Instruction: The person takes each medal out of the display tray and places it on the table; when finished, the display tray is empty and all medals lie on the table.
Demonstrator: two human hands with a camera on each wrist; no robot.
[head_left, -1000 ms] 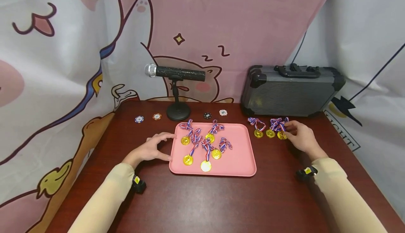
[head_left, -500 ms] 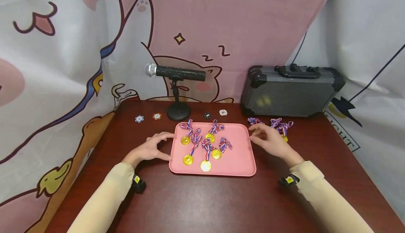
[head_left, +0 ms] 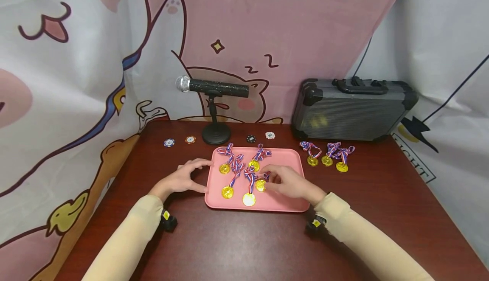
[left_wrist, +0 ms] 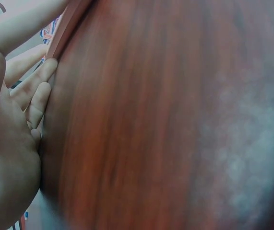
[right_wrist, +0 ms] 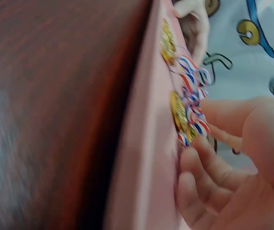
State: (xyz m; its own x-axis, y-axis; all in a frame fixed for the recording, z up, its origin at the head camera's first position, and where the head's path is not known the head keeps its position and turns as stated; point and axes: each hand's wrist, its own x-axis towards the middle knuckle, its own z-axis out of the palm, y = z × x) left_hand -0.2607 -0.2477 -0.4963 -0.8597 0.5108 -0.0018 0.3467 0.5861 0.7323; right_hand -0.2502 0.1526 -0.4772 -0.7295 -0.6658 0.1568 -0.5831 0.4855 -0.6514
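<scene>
Tray (head_left: 290, 198) was steadied at its left edge by relaxed left hand (head_left: 182, 180); a medal (head_left: 261, 185) was pinched by right hand (head_left: 287, 183).

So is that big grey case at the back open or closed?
Closed. The grey case stands on its long edge against the backdrop with its two halves together and the handle on top; no gap shows.
</scene>
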